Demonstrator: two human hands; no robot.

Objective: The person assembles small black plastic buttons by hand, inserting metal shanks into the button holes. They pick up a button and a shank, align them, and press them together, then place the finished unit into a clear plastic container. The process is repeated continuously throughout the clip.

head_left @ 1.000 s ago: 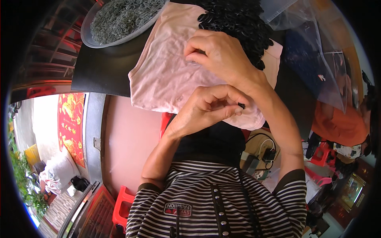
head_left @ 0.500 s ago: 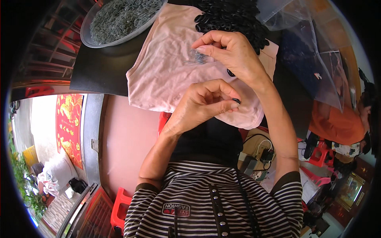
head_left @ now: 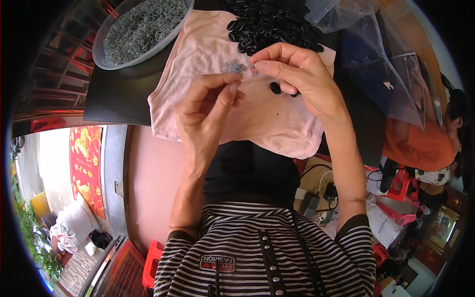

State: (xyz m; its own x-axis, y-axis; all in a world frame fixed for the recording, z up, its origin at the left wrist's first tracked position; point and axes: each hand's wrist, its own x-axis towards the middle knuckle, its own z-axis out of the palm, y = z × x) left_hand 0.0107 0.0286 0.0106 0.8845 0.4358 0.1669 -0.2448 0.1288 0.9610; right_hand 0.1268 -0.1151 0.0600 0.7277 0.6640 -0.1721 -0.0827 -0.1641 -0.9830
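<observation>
My left hand [head_left: 205,101] is over the pink cloth [head_left: 198,47], thumb and forefinger pinched beside a small heap of thin grey metal pieces [head_left: 233,66]. Whatever lies between those fingertips is too small to make out. To its right, my right hand [head_left: 302,74] also pinches, and a tiny glint shows at its fingertips without a clear shape. Under the right palm, a black oval piece [head_left: 275,88] rests on the cloth, with another dark piece partly covered by the curled fingers. A large pile of black oval ring-like pieces [head_left: 277,24] lies just beyond.
A clear plastic tub [head_left: 97,52] full of small grey metal pieces stands at the far left of the dark table [head_left: 116,94]. Clear plastic bags [head_left: 396,64] lie at the right. A person in orange [head_left: 420,143] is off to the right, near red stools [head_left: 402,185].
My left hand has moved up and left to the small heap, and the black piece no longer shows in its fingers. My right hand has shifted slightly right and down, off the heap.
</observation>
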